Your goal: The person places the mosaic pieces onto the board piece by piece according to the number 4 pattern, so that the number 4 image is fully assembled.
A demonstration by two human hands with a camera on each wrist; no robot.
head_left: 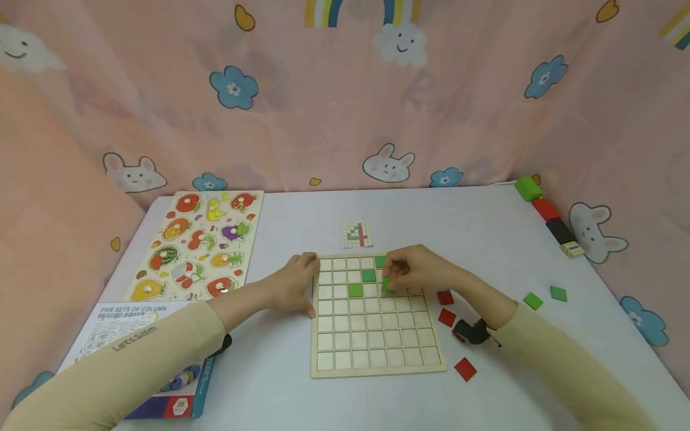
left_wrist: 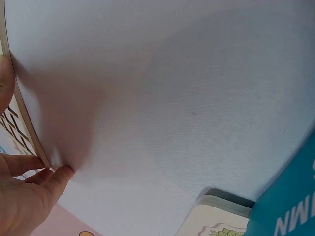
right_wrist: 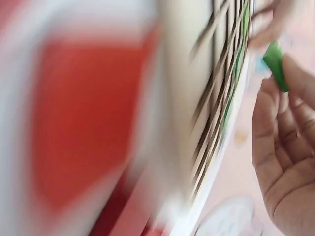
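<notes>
The right hand (head_left: 423, 267) pinches a flat, steeply tilted green tile (right_wrist: 276, 66). The spread left hand (head_left: 291, 284) touches the board's (head_left: 373, 323) left edge.

Soft light, dim left wrist view, heavy right wrist blur across a red tile (right_wrist: 86, 115).

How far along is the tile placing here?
Done: at least three green tiles sit in the grid board. In hand: the right hand pinches another green tile. Apparently remaining: two loose green tiles and several red tiles nearby; the pattern card shows red squares, but no red shows on the board.
</notes>
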